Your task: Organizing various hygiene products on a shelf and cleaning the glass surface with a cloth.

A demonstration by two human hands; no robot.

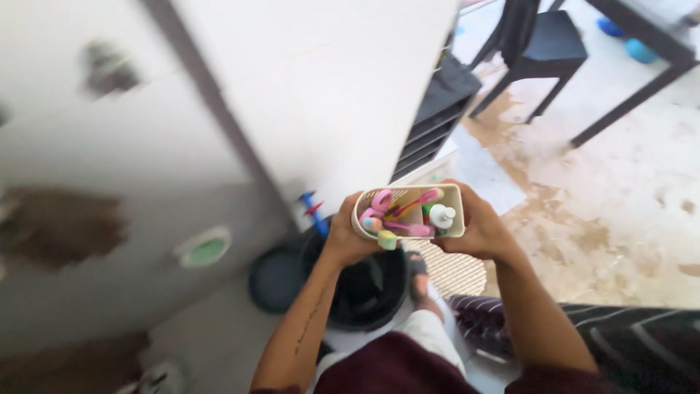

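Note:
Both my hands hold a cream, oblong toothbrush holder in front of me. My left hand grips its left end and my right hand grips its right end. Inside stand pink toothbrushes and a small white tube with a green part. A yellow-green brush head pokes over the front rim. Below the holder sits a black bucket on the floor.
A white door or cabinet panel rises straight ahead, with a grey wall to the left. A dark lid lies beside the bucket. A black chair and table legs stand on the stained floor at the upper right. A woven mat lies below.

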